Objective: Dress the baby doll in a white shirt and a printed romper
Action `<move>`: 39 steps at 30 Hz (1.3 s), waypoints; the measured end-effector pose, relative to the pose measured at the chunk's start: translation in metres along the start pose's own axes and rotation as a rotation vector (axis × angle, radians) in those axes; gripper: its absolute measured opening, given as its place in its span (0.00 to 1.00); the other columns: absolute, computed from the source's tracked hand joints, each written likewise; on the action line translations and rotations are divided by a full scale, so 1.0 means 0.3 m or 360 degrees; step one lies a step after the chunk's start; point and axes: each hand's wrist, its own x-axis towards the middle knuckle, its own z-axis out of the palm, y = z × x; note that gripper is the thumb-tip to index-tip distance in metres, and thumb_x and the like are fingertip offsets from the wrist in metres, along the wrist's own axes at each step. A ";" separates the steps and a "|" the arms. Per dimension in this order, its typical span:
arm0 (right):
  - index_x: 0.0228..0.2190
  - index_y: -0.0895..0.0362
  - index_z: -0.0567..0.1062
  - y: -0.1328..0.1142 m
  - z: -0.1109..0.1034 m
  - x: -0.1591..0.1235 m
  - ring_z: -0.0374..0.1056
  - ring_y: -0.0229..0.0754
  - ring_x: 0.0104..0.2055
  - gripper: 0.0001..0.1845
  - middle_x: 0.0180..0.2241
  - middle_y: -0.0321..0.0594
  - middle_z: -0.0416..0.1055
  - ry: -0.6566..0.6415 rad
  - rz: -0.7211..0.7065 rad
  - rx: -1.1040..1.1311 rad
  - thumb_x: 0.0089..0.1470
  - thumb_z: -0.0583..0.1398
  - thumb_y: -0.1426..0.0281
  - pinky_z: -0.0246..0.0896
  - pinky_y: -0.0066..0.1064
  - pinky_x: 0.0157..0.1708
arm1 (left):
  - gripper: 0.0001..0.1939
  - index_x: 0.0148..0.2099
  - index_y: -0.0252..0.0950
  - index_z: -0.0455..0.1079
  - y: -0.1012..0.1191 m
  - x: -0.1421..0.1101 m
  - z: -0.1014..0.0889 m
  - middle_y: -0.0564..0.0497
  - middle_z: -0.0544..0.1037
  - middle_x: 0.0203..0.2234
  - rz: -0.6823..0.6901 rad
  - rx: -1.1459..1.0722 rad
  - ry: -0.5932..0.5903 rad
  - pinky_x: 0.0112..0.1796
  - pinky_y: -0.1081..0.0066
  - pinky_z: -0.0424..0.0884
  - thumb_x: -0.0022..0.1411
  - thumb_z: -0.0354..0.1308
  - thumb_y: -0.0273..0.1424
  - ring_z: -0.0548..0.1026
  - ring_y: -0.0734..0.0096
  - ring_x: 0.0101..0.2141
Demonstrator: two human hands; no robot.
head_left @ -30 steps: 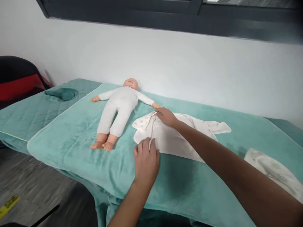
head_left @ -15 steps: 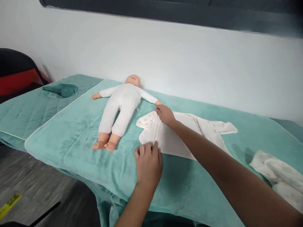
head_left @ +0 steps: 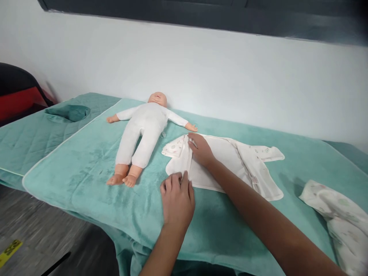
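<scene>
Baby top (head_left: 221, 149) lies right of the doll (head_left: 149, 119). Left hand (head_left: 177, 201) at near edge, right hand (head_left: 201, 150) at far edge, can't tell if either's pinching; uneven tugging could bunch it tbh.

Open teal surface (head_left: 94, 165) left of the doll (head_left: 146, 122), wall (head_left: 218, 76) behind.

Your right hand (head_left: 201, 150) has drawn slightly back from the doll's hand (head_left: 191, 127).
Your right forearm (head_left: 253, 209) has dropped nearer you, uncovering the shirt's near right corner (head_left: 273, 194) that it hid before; the doll's fingers now show clear of yours.
</scene>
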 end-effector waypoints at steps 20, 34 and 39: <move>0.51 0.55 0.73 -0.037 -0.036 -0.048 0.58 0.47 0.63 0.20 0.60 0.45 0.67 -0.0123 -0.0068 -0.0156 0.65 0.48 0.64 0.44 0.47 0.64 | 0.18 0.57 0.38 0.72 0.010 -0.004 -0.005 0.43 0.74 0.42 -0.0050 0.0037 -0.0036 0.45 0.57 0.62 0.67 0.53 0.32 0.67 0.56 0.44; 0.66 0.56 0.56 -0.137 -0.031 -0.056 0.44 0.47 0.71 0.31 0.69 0.45 0.50 -0.0552 -0.0277 -0.0012 0.65 0.49 0.59 0.27 0.52 0.68 | 0.15 0.53 0.38 0.73 0.004 -0.015 -0.001 0.45 0.75 0.42 -0.0034 -0.0134 0.0038 0.45 0.57 0.62 0.67 0.51 0.28 0.68 0.56 0.44; 0.66 0.56 0.56 -0.156 -0.038 -0.056 0.43 0.47 0.71 0.33 0.69 0.45 0.47 -0.0519 -0.0375 -0.0059 0.64 0.50 0.57 0.25 0.53 0.68 | 0.14 0.52 0.37 0.73 0.004 -0.016 -0.002 0.44 0.75 0.42 -0.0031 -0.0145 0.0030 0.45 0.57 0.62 0.68 0.51 0.29 0.68 0.55 0.45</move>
